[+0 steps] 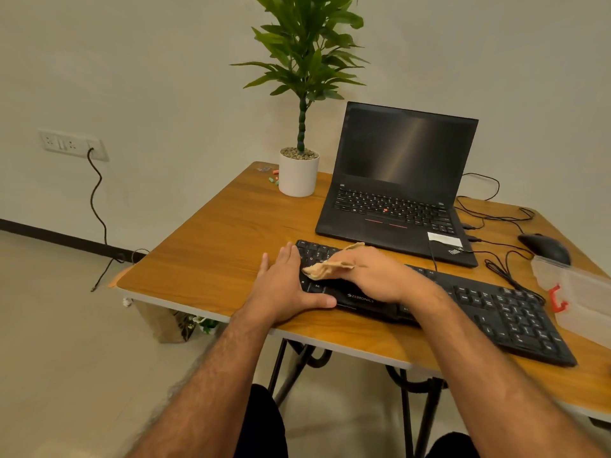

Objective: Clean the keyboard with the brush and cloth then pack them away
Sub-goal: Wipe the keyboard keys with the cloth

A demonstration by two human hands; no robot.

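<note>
A black keyboard (489, 309) lies slantwise across the wooden table (215, 246). My right hand (380, 276) holds a crumpled tan cloth (325, 266) and presses it onto the keys at the keyboard's left part. My left hand (287, 289) lies flat against the keyboard's left end, fingers straight along its side and thumb along its front edge. No brush is in view.
An open black laptop (396, 193) stands behind the keyboard, with a potted plant (299, 173) to its left. A black mouse (545, 247) and cables lie at the right, next to a clear plastic box (582, 292) with a red clasp.
</note>
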